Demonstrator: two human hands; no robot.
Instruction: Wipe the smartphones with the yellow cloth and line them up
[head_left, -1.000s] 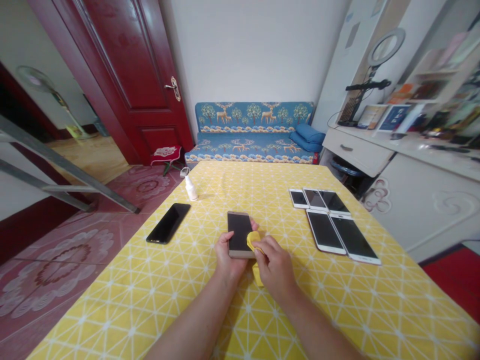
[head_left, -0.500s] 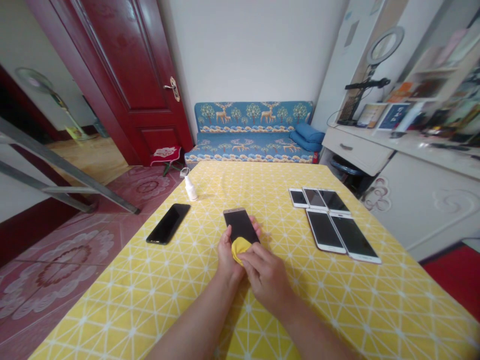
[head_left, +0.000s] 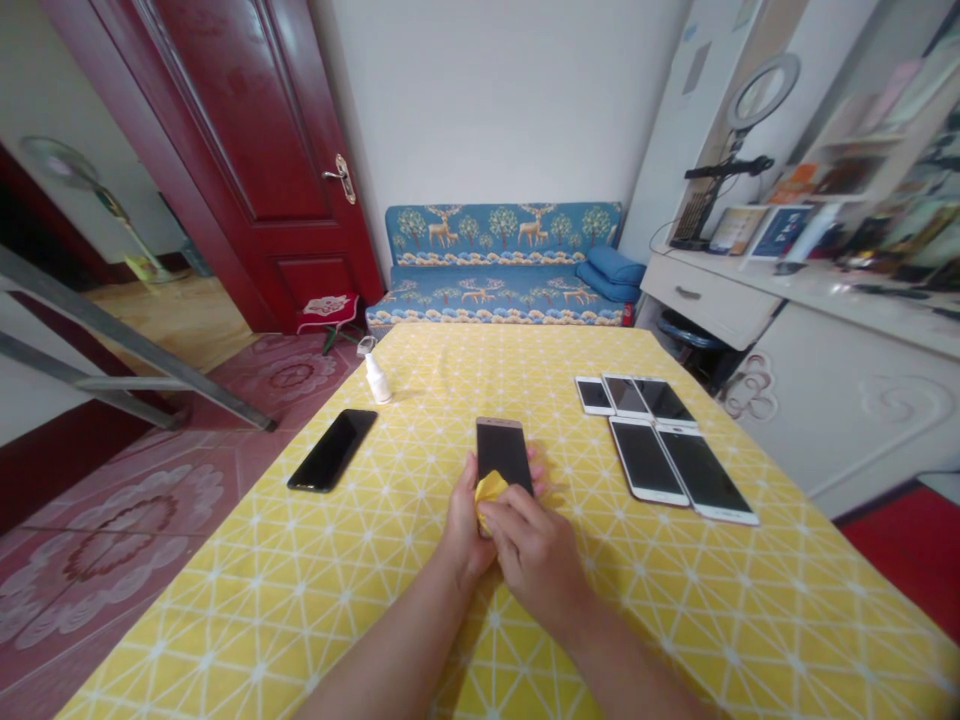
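My left hand holds a gold-framed smartphone upright by its edges, with its dark screen facing up and its lower end just above the table. My right hand is shut on a yellow cloth, pressing it against the lower part of the screen. A black smartphone lies face up to the left. To the right, several smartphones lie side by side, face up, in two rows. A small white spray bottle stands near the table's far left corner.
The table has a yellow cloth cover patterned with white lines. Beyond it stands a blue deer-patterned sofa. A dark red door is to the left, a metal ladder at far left, and a white desk at right.
The phone has turned from a tilt to nearly straight and shifted right in my left hand. The yellow cloth now sits on its lower screen under my right fingers.
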